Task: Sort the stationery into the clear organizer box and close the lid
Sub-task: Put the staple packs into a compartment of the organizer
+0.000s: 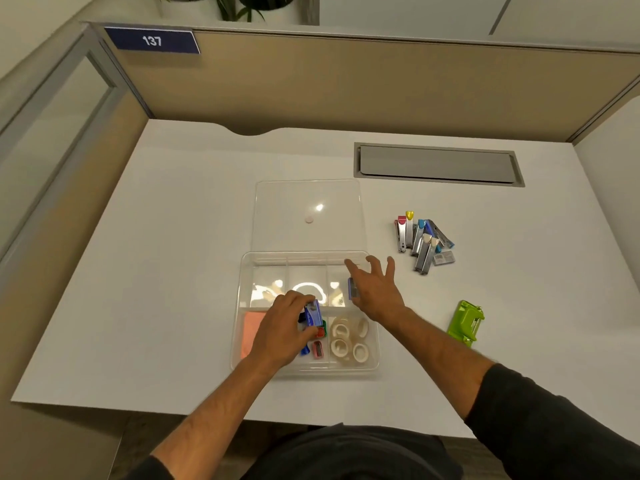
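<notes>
The clear organizer box [244,268] sits mid-desk with its lid [308,202] laid open behind it. My left hand [282,329] grips a small blue box [314,313] over the front middle compartment, which holds small sharpeners [318,348]. Pink sticky notes [251,332] fill the front left compartment and tape rolls [348,339] the front right. My right hand [375,294] hovers over the box's right side with fingers spread; a small blue item [352,288] sits under its palm, and whether the hand holds it is unclear. A pile of staplers [420,242] lies to the right.
A green hole punch [465,322] lies on the desk at the right. A small staple box [443,258] rests by the staplers. A grey cable hatch [438,164] is set into the desk behind. Beige partition walls enclose the desk.
</notes>
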### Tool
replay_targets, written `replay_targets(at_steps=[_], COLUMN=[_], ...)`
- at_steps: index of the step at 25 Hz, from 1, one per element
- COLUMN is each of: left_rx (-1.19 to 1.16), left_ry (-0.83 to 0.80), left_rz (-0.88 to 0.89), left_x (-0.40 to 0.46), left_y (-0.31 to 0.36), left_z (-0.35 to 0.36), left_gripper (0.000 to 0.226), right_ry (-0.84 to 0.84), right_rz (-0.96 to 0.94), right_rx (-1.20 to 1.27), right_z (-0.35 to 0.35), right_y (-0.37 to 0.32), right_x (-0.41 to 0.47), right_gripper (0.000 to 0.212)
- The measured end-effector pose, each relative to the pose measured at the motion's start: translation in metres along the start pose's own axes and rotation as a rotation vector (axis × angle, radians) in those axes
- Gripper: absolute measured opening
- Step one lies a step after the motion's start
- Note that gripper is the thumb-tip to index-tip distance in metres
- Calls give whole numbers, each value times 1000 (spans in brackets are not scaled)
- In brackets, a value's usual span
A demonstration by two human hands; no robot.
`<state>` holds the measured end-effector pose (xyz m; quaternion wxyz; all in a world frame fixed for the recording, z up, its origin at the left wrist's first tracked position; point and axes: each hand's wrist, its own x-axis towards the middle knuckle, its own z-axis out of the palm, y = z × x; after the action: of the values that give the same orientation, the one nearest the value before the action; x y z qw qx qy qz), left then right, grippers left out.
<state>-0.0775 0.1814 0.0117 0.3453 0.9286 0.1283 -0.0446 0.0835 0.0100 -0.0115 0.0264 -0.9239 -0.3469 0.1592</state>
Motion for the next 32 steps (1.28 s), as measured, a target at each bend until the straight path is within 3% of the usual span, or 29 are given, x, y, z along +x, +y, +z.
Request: replay_targets(at_steps=[3, 8, 20, 23, 32], left_rx=[10, 131, 429, 390, 151], left_ry=[23, -42, -151, -133, 54], left_rz=[53, 93, 52, 19, 45], left_x=[18, 63, 114, 115, 134], left_y=[12, 31, 40, 48, 121], left_z=[2, 20, 55, 57, 75], left_gripper=[49, 59, 57, 60, 38], right_ry=[16, 171, 234, 241, 239], right_rz=[-13, 92, 274, 295, 434], right_rx=[51, 404, 527, 526, 553], right_z=[-4, -5, -1, -6, -20], right_y=[5, 29, 94, 112, 182], right_x=[-1, -23, -67, -66, -54], right_gripper=[85, 71, 57, 48, 28])
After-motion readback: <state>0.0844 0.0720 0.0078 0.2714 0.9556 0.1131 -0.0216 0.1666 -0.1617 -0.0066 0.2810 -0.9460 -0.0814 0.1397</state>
